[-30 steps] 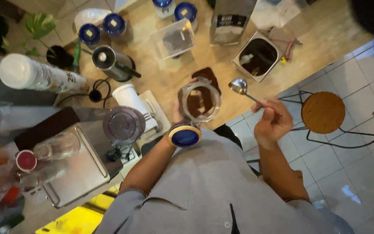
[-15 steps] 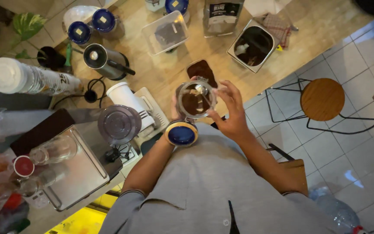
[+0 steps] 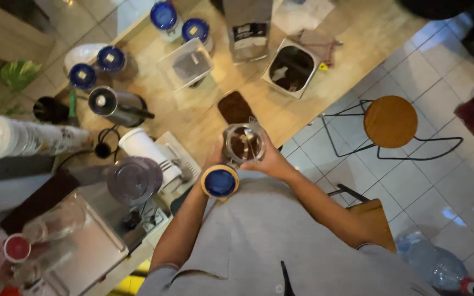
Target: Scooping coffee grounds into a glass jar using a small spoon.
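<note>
Jar: round clear glass jar (image 3: 243, 143), dark brown grounds inside, held above the bench (image 3: 204, 118) edge, close to the person's chest.
Lid: round blue lid with tan rim (image 3: 220, 182), smooth, just below the jar by the left wrist.
Spoon: shiny metal spoon (image 3: 250, 140), now inside the jar mouth; 1 second ago it was out to the right in the raised hand.
Left hand (image 3: 213, 159): mostly hidden behind jar; seems to touch its left side, grip cannot be told.
Right hand (image 3: 270, 160): fingers curled around the jar's right side, at the spoon handle.
Nearby: square container of dark grounds (image 3: 292, 67); round wooden stool (image 3: 390, 121).
</note>
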